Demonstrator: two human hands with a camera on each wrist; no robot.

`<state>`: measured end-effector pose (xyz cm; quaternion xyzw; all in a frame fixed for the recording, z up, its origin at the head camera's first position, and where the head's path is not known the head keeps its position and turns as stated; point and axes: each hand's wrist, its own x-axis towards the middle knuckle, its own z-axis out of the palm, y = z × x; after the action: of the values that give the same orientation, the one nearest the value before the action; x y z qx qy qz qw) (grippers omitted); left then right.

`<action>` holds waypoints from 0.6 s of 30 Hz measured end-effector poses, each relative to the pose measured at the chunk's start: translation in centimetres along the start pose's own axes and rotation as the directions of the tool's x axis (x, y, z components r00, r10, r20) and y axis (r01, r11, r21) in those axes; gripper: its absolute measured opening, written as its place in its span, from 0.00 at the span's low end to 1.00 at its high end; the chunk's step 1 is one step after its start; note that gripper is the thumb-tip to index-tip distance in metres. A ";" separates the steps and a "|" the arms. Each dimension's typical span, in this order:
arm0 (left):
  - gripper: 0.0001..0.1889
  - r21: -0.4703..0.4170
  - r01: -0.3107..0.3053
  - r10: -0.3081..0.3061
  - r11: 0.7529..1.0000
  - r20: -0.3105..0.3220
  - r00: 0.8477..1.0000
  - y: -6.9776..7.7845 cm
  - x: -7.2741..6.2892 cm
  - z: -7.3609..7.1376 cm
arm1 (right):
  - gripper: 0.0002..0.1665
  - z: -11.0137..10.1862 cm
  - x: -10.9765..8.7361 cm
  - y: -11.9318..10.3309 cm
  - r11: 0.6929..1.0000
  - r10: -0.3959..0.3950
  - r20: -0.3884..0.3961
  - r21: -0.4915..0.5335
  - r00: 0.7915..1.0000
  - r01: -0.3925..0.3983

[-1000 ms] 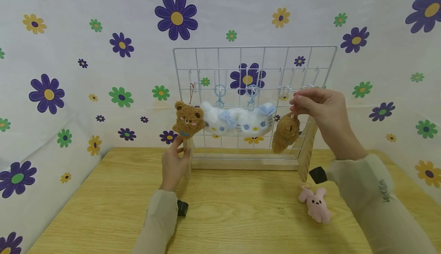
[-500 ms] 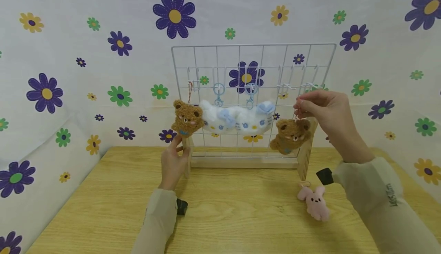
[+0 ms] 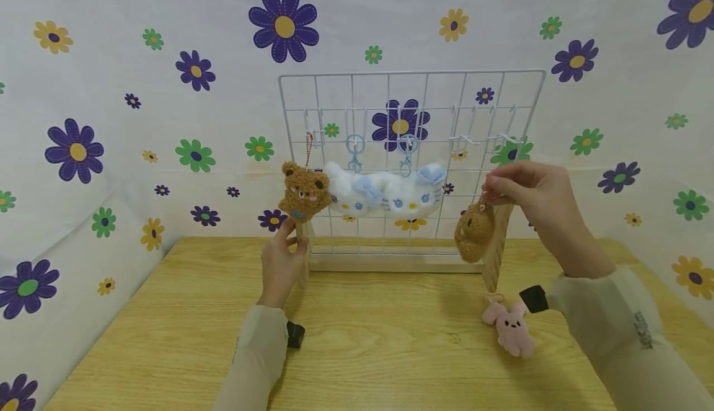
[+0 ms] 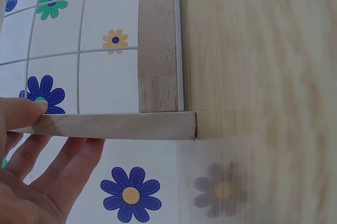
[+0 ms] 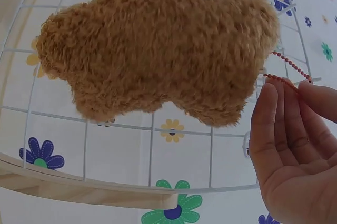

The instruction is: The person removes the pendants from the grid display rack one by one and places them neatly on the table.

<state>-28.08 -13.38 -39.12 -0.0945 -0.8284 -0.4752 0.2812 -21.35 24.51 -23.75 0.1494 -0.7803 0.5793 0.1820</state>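
A person's right hand has its grip pinched on a red bead chain. From the chain, a fuzzy brown bear hangs in the air, in front of the right part of a white wire rack and below its hooks. The left hand grasps the rack's wooden post, at the left end. Two white toy cats hang side by side mid-rack, a second bear to their left. A pink toy lies on the tabletop.
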 end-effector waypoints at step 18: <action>0.23 -0.001 -0.003 0.003 1.000 -0.007 1.000 0.0 0.0 0.0 | 0.05 -0.8 -0.8 1.4 1.000 0.014 0.013 0.012 1.000 -0.014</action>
<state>-28.06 -13.35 -39.15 -0.0944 -0.8270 -0.4756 0.2847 -21.13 25.71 -25.06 0.1486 -0.7791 0.5842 0.1720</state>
